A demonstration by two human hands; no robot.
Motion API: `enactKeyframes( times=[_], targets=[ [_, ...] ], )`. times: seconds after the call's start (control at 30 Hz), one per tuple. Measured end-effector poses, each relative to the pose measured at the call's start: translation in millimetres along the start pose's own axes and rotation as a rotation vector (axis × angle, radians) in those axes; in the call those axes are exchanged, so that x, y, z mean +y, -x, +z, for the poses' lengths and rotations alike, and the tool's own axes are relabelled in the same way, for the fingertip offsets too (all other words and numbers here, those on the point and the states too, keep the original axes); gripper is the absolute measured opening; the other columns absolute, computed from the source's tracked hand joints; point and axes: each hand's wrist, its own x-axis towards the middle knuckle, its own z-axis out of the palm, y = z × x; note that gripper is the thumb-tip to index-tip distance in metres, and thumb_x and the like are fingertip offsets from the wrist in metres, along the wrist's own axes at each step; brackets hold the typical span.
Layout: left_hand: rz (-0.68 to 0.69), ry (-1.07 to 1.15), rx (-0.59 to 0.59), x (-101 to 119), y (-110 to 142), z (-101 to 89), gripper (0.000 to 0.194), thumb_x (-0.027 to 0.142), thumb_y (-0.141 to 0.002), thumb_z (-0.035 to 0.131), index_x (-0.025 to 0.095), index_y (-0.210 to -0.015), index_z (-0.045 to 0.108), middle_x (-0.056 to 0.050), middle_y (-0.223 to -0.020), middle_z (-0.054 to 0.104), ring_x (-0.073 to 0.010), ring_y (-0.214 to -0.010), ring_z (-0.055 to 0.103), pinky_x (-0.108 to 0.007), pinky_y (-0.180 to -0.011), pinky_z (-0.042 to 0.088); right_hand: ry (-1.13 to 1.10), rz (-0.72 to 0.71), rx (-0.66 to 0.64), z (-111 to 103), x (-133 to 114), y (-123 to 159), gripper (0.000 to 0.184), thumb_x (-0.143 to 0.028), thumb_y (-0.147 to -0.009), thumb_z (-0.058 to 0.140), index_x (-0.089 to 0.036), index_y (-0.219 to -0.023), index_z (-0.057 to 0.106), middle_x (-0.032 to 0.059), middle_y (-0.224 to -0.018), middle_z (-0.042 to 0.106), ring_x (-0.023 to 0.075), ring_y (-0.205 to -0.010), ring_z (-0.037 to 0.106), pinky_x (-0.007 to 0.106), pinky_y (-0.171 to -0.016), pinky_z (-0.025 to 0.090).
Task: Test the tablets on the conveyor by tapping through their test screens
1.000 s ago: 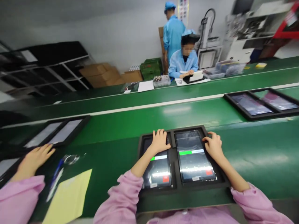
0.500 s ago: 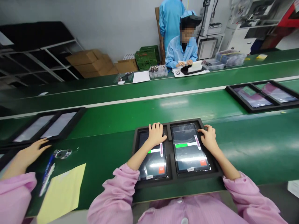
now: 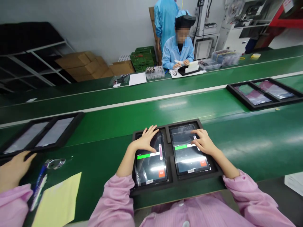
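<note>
A black foam tray [image 3: 172, 183] lies on the green bench in front of me with two tablets in it. My left hand [image 3: 144, 140] rests with spread fingers on the top of the left tablet [image 3: 150, 162], whose screen shows a green bar and a red button. My right hand [image 3: 202, 142] lies on the upper right of the right tablet [image 3: 189, 151], fingers stretched onto the glass. Both hands hold nothing. Pink sleeves cover my forearms.
A neighbour's hand [image 3: 11, 170] in a pink sleeve is at the far left beside another tray [image 3: 40, 134], a pen [image 3: 38, 186] and yellow paper [image 3: 58, 201]. A third tray [image 3: 262, 93] sits on the belt at right. Two people in blue work across the belt.
My left hand slid left across the left tablet's top. My right hand moved from the tray's right edge onto the right tablet's screen. The view dropped slightly.
</note>
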Motion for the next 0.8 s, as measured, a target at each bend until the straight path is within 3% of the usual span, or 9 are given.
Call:
enactKeyframes(
  times=[0.1, 0.2, 0.33, 0.43, 0.53, 0.63, 0.7, 0.77, 0.8],
  targets=[
    [-0.010, -0.012, -0.002, 7.6, -3.5, 5.0, 0.126, 0.062, -0.056, 0.083, 0.022, -0.155, 0.016, -0.020, -0.163, -0.005, -0.0426, -0.148, -0.009, -0.065, -0.115, -0.003, 0.004, -0.041, -0.023, 0.1, -1.0, -1.0, 0.041, -0.025, -0.094, 0.039, -0.024, -0.077, 0.077, 0.0093, -0.120, 0.058, 0.0274, -0.111, 0.044, 0.046, -0.096, 0.034],
    [0.004, 0.053, 0.037, 8.9, -0.8, 1.0, 0.120, 0.059, -0.059, 0.083, 0.023, -0.154, 0.018, -0.018, -0.164, 0.004, -0.0408, -0.149, -0.003, -0.063, -0.116, -0.003, -0.015, -0.057, 0.035, 2.3, 4.8, 0.3, 0.042, -0.025, -0.094, 0.039, -0.023, -0.074, 0.076, 0.0102, -0.116, 0.060, 0.0286, -0.107, 0.047, 0.047, -0.093, 0.036],
    [-0.113, 0.160, 0.077, -20.3, 32.0, -12.8, 0.101, 0.052, -0.074, 0.074, 0.026, -0.154, 0.016, -0.014, -0.161, 0.021, -0.0365, -0.148, 0.016, -0.063, -0.117, 0.004, -0.084, -0.003, 0.211, 1.3, 6.3, 7.1, 0.048, -0.028, -0.098, 0.032, -0.024, -0.076, 0.075, 0.0103, -0.111, 0.059, 0.0283, -0.104, 0.050, 0.046, -0.089, 0.039],
    [-0.206, 0.210, 0.120, -49.7, 63.7, -13.9, 0.096, 0.043, -0.077, 0.070, 0.021, -0.154, 0.016, -0.017, -0.160, 0.022, -0.0355, -0.147, 0.022, -0.059, -0.118, 0.014, -0.008, 0.043, 0.124, -1.5, -12.2, 11.3, 0.045, -0.030, -0.100, 0.033, -0.021, -0.081, 0.073, 0.0125, -0.114, 0.059, 0.0295, -0.107, 0.050, 0.047, -0.088, 0.040],
    [-0.161, 0.258, 0.160, -65.7, 80.1, -6.1, 0.097, 0.036, -0.075, 0.068, 0.017, -0.154, 0.015, -0.017, -0.161, 0.015, -0.0327, -0.149, 0.015, -0.050, -0.120, 0.016, 0.124, -0.044, -0.048, 1.5, -40.2, 13.9, 0.031, -0.037, -0.098, 0.046, -0.022, -0.101, 0.072, 0.0145, -0.126, 0.056, 0.0332, -0.115, 0.048, 0.054, -0.098, 0.035],
    [-0.148, 0.263, 0.189, -71.9, 82.4, 5.7, 0.102, 0.032, -0.069, 0.069, 0.021, -0.155, 0.015, -0.013, -0.162, 0.012, -0.0330, -0.149, 0.011, -0.050, -0.120, 0.015, 0.196, -0.197, -0.142, 20.9, -54.5, 17.6, 0.041, -0.052, -0.091, 0.060, -0.029, -0.124, 0.065, 0.0144, -0.137, 0.051, 0.0363, -0.119, 0.048, 0.058, -0.102, 0.034],
    [-0.188, 0.271, 0.188, -80.5, 79.0, 17.0, 0.110, 0.029, -0.063, 0.073, 0.026, -0.156, 0.013, -0.011, -0.162, 0.013, -0.0336, -0.149, 0.012, -0.050, -0.120, 0.014, 0.230, -0.298, -0.104, 44.4, -49.2, 14.8, 0.052, -0.060, -0.085, 0.064, -0.037, -0.131, 0.060, 0.0107, -0.136, 0.053, 0.0360, -0.116, 0.052, 0.056, -0.098, 0.041],
    [-0.253, 0.246, 0.166, -97.2, 68.6, 30.1, 0.126, 0.027, -0.052, 0.080, 0.029, -0.156, 0.008, -0.012, -0.162, 0.011, -0.0378, -0.149, 0.009, -0.053, -0.120, 0.012, 0.289, -0.268, 0.098, 69.3, -33.9, -0.9, 0.038, -0.049, -0.083, 0.070, -0.049, -0.121, 0.065, 0.0024, -0.124, 0.062, 0.0309, -0.100, 0.061, 0.049, -0.087, 0.050],
    [-0.266, 0.238, 0.172, -108.0, 59.7, 35.8, 0.130, 0.027, -0.050, 0.082, 0.030, -0.156, 0.008, -0.013, -0.161, 0.012, -0.0404, -0.148, 0.008, -0.056, -0.120, 0.013, 0.317, -0.178, 0.196, 78.6, -24.7, -14.6, 0.035, -0.044, -0.082, 0.072, -0.053, -0.115, 0.066, -0.0002, -0.128, 0.060, 0.0322, -0.106, 0.060, 0.050, -0.087, 0.050]
  ],
)
